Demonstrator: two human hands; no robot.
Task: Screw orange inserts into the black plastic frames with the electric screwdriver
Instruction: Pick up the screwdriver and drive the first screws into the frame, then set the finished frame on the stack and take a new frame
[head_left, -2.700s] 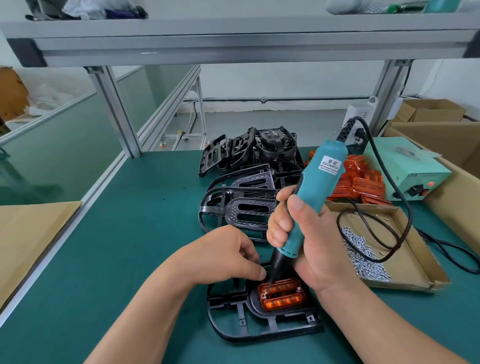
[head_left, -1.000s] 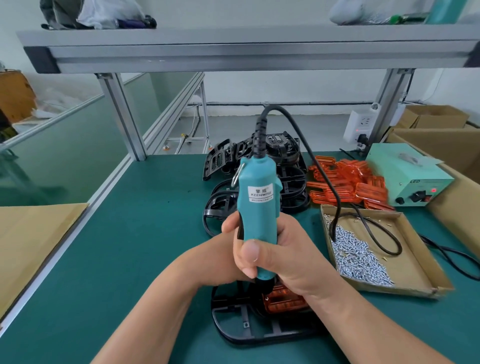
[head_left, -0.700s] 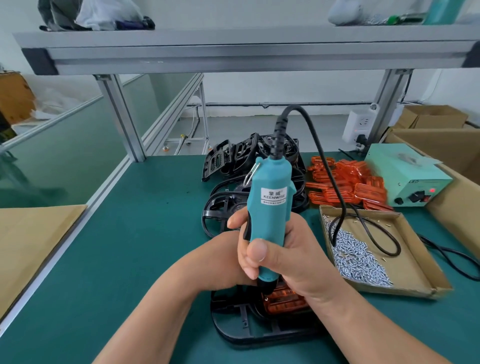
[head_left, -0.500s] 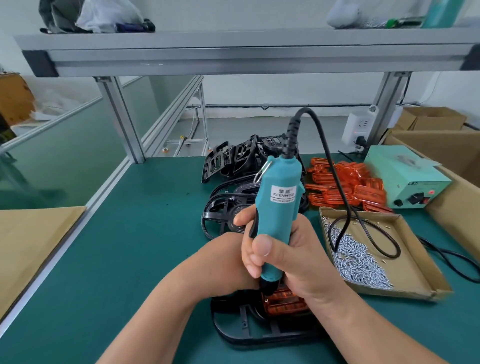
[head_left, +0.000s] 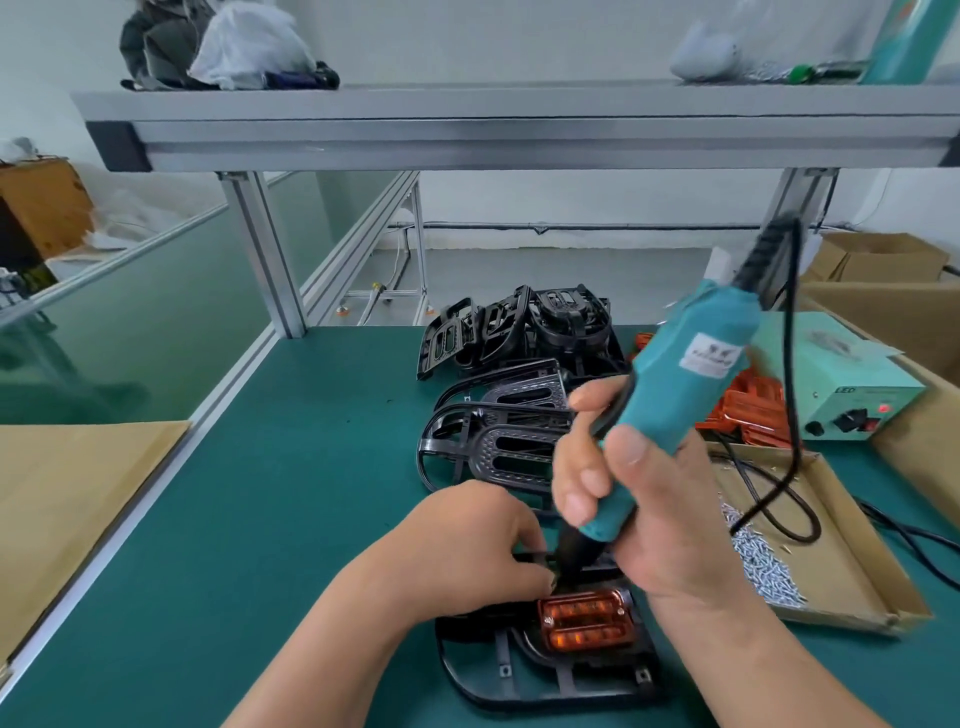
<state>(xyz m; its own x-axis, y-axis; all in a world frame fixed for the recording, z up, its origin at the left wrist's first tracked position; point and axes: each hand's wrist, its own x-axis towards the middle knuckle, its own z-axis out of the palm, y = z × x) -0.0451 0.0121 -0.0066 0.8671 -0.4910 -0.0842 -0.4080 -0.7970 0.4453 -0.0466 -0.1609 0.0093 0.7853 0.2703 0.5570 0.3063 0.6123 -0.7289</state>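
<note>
Right hand (head_left: 670, 525) grips screwdriver (head_left: 691, 384), tip by insert (head_left: 587, 618); left hand (head_left: 467, 540) pinches frame (head_left: 519, 680) alongside.

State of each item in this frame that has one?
orange insert: seated in black frame.
electric screwdriver: tilted, gripped by right hand, bit at orange insert's far-left corner.
left hand: grips black frame's far bar.
power supply: red light on.
cardboard tray: open, holding screws.
</note>
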